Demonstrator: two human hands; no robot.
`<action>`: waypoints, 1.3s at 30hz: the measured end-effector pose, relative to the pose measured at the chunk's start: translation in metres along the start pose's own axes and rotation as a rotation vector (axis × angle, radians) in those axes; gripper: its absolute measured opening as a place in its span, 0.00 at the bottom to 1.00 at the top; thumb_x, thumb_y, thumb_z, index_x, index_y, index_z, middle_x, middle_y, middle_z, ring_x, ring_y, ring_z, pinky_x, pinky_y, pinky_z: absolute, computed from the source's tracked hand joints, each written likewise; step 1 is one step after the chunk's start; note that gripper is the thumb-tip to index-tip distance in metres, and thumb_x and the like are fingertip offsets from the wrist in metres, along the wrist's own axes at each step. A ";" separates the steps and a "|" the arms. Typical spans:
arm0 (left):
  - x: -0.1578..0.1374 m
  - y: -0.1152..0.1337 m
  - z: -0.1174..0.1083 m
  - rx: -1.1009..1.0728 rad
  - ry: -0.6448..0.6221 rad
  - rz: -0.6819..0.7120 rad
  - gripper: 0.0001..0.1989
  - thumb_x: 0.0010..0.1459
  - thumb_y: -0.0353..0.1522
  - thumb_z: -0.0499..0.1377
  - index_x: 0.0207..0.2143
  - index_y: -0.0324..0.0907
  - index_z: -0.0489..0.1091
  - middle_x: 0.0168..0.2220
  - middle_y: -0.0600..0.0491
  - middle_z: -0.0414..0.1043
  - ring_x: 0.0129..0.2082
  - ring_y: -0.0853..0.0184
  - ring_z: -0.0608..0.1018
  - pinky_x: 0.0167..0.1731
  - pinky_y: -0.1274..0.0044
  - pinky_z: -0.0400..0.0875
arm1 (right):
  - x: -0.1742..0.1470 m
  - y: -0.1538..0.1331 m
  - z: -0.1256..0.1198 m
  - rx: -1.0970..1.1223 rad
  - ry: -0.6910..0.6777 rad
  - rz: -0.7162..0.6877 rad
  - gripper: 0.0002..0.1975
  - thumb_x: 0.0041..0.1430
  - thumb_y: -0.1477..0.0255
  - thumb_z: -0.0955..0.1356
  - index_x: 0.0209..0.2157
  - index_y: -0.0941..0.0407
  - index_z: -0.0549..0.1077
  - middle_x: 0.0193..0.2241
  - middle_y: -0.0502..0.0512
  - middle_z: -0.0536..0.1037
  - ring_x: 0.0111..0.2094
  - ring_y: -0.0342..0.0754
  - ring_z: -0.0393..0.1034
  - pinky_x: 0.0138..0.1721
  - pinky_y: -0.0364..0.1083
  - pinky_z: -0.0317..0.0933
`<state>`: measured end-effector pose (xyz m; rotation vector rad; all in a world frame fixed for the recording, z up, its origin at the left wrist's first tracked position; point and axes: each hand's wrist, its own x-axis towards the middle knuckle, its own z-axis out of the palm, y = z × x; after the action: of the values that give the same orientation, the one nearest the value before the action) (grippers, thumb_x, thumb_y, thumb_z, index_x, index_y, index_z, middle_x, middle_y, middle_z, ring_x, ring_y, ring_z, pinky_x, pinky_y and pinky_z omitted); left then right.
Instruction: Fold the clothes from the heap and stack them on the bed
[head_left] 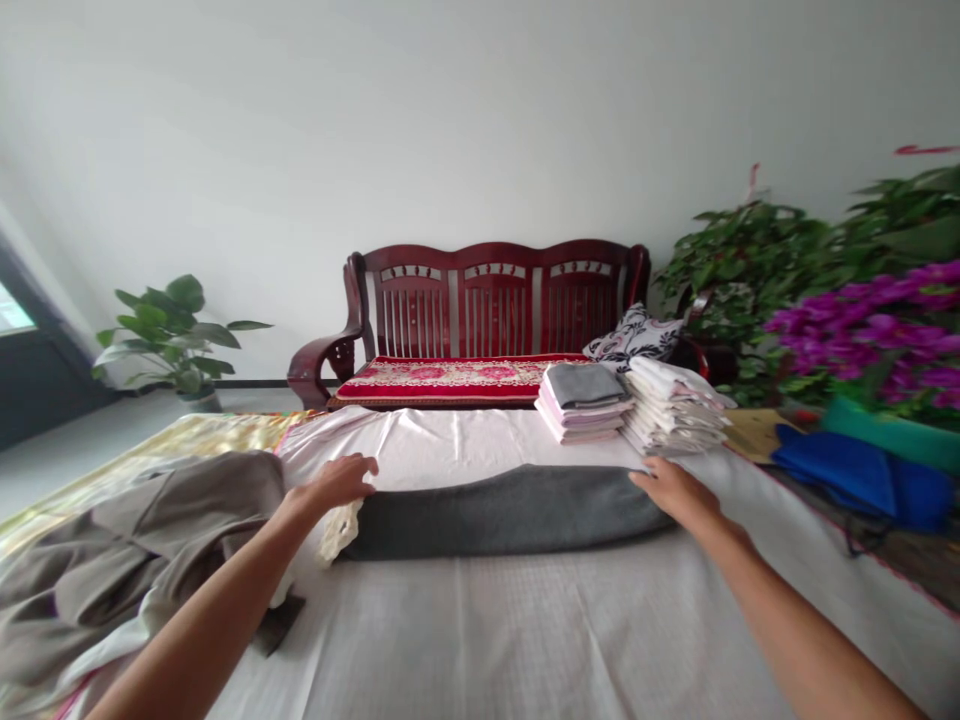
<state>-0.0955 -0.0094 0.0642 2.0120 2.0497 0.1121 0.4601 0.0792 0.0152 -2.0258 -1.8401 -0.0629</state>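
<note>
A dark grey garment [510, 515], folded into a long narrow strip, lies crosswise on the pale sheet [480, 640]. At its left end shows a cream lacy trim [341, 532]. My left hand [339, 484] is at that end, fingers bent and closed on the cloth's upper corner. At the opposite end my right hand [679, 492] pinches the upper edge between thumb and fingers. Beyond the strip stand a stack of folded cloths with a grey one on top [586, 386] and a stack of folded white cloths [671, 400].
A heap of crumpled grey-brown clothes [150, 545] lies beside my left forearm. Past the sheet stands a dark red wooden bench [491, 310] with a patterned cushion [634, 335]. Blue cloth [862, 480] and purple flowers [877, 330] are at right; a potted plant [176, 330] is at left.
</note>
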 end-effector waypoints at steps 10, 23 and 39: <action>-0.020 0.114 0.078 0.031 0.270 0.520 0.19 0.68 0.36 0.51 0.59 0.45 0.68 0.60 0.47 0.70 0.62 0.58 0.69 0.63 0.63 0.59 | -0.059 -0.116 0.018 -0.038 -0.135 -0.655 0.27 0.69 0.61 0.58 0.65 0.55 0.62 0.66 0.60 0.62 0.68 0.57 0.52 0.65 0.61 0.49; 0.012 0.081 0.102 0.133 0.178 0.536 0.27 0.70 0.44 0.47 0.69 0.55 0.51 0.69 0.50 0.55 0.69 0.56 0.56 0.66 0.58 0.50 | -0.052 -0.055 0.041 -0.119 -0.089 -0.623 0.28 0.69 0.60 0.56 0.65 0.57 0.62 0.66 0.63 0.62 0.67 0.56 0.53 0.66 0.62 0.47; -0.067 0.039 0.064 0.000 0.249 0.611 0.16 0.58 0.36 0.63 0.49 0.47 0.73 0.51 0.49 0.72 0.53 0.57 0.72 0.55 0.65 0.65 | -0.098 -0.065 -0.009 0.228 -0.070 -0.870 0.18 0.58 0.70 0.70 0.51 0.48 0.76 0.49 0.54 0.79 0.52 0.53 0.71 0.55 0.55 0.65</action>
<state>-0.0421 -0.0832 0.0210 2.6652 1.4718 0.4982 0.3865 -0.0130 0.0115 -0.9755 -2.4962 -0.0211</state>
